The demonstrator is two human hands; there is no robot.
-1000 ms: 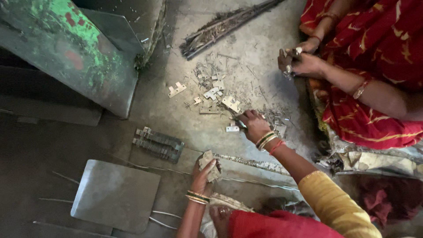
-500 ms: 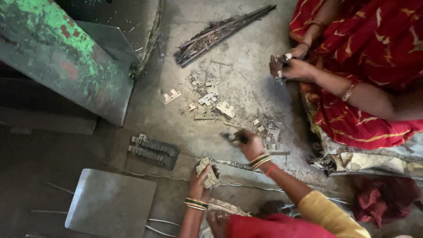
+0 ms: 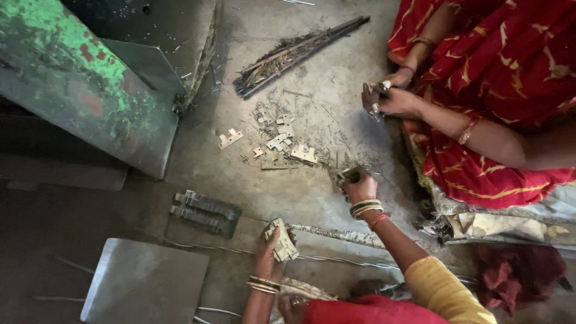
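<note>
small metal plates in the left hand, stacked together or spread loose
Stacked: the left hand grips the small pale metal plates as one tight bundle, edges lined up. More such pieces lie scattered on the floor.

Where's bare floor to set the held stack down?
Bare concrete lies between the stamped metal pieces and the row of stacked plates, left of the right hand. The flat steel sheet is bare too. Crowded around the scrap and the co-worker's hands.

Stack of pale stamped metal plates (image 3: 282,240): flat, notched, held fanned and tilted at 6 o'clock. Small dark metal pieces (image 3: 347,176): pinched, partly hidden, lifted from scrap pile at 3 o'clock of stack.
</note>
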